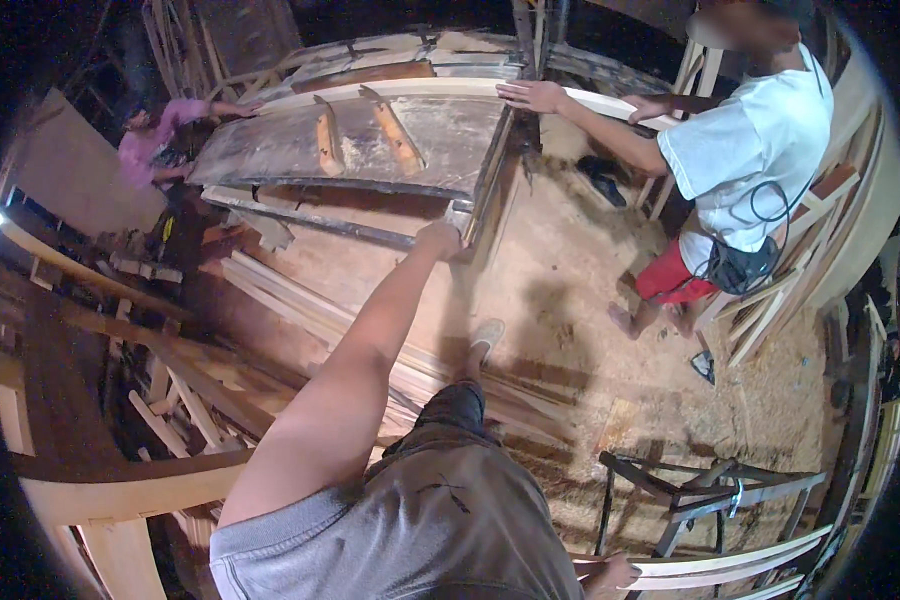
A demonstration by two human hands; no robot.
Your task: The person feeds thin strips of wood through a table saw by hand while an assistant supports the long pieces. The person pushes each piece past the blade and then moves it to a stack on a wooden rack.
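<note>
My left hand [440, 241] reaches forward, its fingers closed on the near right corner of a dark, worn worktable [260, 148]. Two angled wooden blocks [398, 135] stand on the tabletop, and a long pale curved strip [430, 86] runs along its far edge. At the bottom right, low by my side, my right hand [613, 572] is closed on pale wooden strips [730, 562] that extend to the right.
Co-workers in pink [165, 140] and white [740, 150] hold the far strip. Boards [290, 310] lie on the floor by my foot. Curved timber frames [130, 490] fill the left, stacked panels [835, 200] the right; a dark trestle [700, 495] stands lower right.
</note>
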